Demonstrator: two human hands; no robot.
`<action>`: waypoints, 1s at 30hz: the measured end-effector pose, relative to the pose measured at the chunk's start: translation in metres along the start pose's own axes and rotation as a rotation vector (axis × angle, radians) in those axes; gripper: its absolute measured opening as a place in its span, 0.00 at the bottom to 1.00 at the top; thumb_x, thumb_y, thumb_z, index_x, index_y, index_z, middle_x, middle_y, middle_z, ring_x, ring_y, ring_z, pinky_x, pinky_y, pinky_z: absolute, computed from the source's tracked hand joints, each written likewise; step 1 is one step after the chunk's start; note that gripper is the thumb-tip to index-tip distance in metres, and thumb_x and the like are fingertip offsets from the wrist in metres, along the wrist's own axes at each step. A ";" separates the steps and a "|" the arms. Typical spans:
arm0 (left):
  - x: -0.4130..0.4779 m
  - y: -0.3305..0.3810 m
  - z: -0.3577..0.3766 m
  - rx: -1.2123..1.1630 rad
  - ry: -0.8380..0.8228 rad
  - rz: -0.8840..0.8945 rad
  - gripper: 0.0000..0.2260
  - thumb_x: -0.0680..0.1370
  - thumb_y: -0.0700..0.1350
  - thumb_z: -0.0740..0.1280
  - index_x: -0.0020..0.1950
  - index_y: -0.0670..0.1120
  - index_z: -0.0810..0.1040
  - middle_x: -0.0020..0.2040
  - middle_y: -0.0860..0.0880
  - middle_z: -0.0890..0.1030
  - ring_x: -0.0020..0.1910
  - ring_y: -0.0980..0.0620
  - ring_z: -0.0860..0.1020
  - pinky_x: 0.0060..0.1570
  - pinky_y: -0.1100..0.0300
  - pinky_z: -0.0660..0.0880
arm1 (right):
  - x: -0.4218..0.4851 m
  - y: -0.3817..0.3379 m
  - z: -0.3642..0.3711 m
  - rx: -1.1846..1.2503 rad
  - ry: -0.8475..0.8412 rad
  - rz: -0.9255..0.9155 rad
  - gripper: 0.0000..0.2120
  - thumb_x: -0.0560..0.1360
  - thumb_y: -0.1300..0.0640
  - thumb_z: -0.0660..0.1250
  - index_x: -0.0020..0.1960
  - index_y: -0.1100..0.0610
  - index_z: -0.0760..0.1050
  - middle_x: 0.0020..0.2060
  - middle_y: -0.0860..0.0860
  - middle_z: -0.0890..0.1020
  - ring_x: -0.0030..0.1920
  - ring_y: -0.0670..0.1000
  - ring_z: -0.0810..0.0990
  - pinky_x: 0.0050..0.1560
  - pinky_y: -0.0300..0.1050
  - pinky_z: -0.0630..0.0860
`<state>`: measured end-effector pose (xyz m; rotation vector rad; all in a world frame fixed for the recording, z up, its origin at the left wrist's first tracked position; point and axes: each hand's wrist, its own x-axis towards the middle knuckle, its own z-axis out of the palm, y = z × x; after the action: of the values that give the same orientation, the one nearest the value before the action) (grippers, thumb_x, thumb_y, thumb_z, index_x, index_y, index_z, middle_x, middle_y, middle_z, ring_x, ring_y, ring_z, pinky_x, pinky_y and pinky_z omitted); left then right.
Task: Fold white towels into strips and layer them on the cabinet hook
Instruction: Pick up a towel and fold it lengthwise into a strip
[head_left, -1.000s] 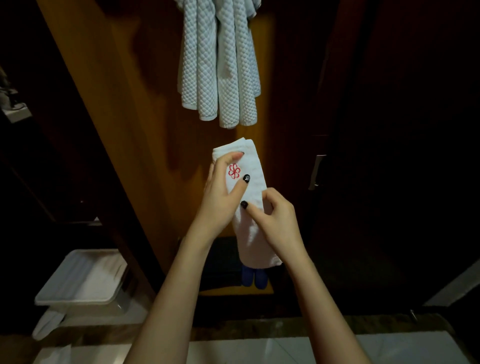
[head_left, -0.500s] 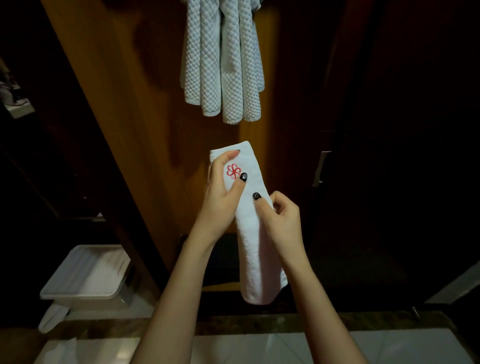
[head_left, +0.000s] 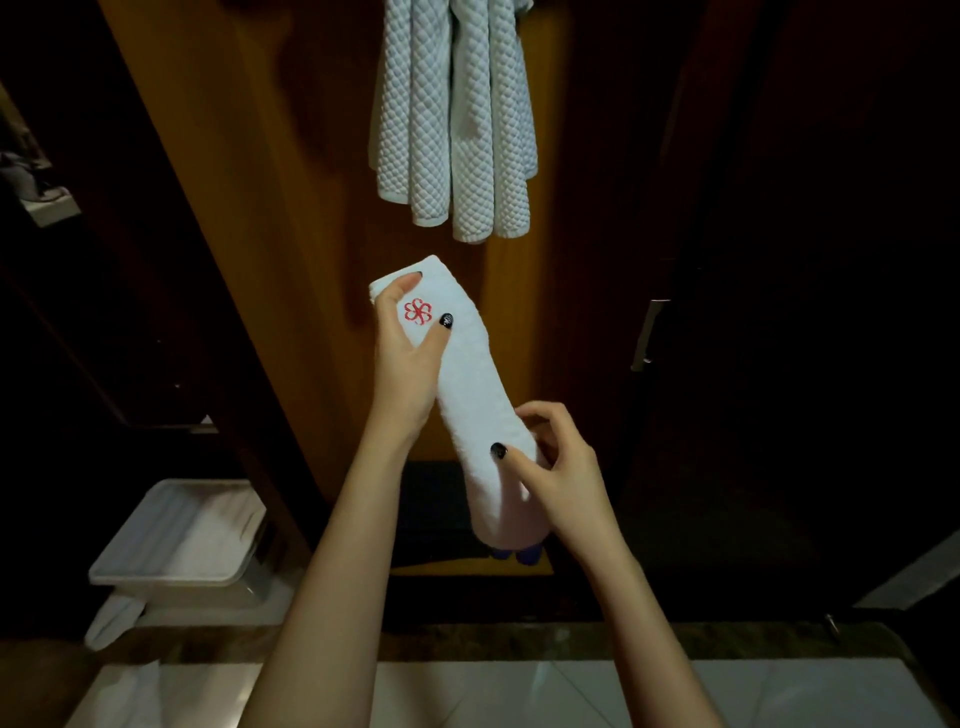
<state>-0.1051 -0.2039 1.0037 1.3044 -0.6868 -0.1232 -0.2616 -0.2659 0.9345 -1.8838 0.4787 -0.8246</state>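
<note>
Folded towel (head_left: 470, 395) — long axis slanting up-left, both hands gripping.

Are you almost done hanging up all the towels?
Partly. Done: quilted towels already hang against the cabinet. In hand: a white towel folded into a strip, left hand gripping near its red flower mark, right hand lower down. Left: hanging it over the others.

Left hand (head_left: 405, 364) above right hand (head_left: 558, 467), both curled
</note>
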 end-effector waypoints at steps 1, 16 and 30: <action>0.003 0.000 0.000 -0.004 0.016 -0.009 0.22 0.79 0.36 0.65 0.71 0.48 0.65 0.56 0.58 0.73 0.50 0.64 0.78 0.39 0.71 0.76 | -0.001 0.002 -0.001 -0.008 0.003 0.012 0.13 0.74 0.56 0.72 0.54 0.46 0.73 0.50 0.34 0.77 0.53 0.36 0.76 0.50 0.27 0.71; 0.029 -0.007 0.000 -0.191 0.174 -0.105 0.21 0.79 0.34 0.64 0.71 0.46 0.66 0.54 0.54 0.75 0.50 0.57 0.78 0.40 0.67 0.77 | -0.015 0.017 -0.007 -0.217 -0.075 0.135 0.12 0.72 0.56 0.74 0.42 0.49 0.70 0.38 0.44 0.75 0.38 0.40 0.74 0.37 0.31 0.70; 0.050 -0.048 -0.004 0.272 0.037 -0.143 0.21 0.80 0.38 0.65 0.71 0.46 0.66 0.69 0.42 0.67 0.61 0.49 0.72 0.41 0.72 0.73 | -0.032 0.014 -0.026 -0.316 0.132 -0.066 0.16 0.79 0.59 0.65 0.34 0.50 0.68 0.30 0.46 0.70 0.33 0.44 0.71 0.32 0.32 0.64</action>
<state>-0.0494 -0.2369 0.9789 1.6138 -0.5925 -0.1247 -0.3025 -0.2679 0.9185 -2.1516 0.6636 -0.9655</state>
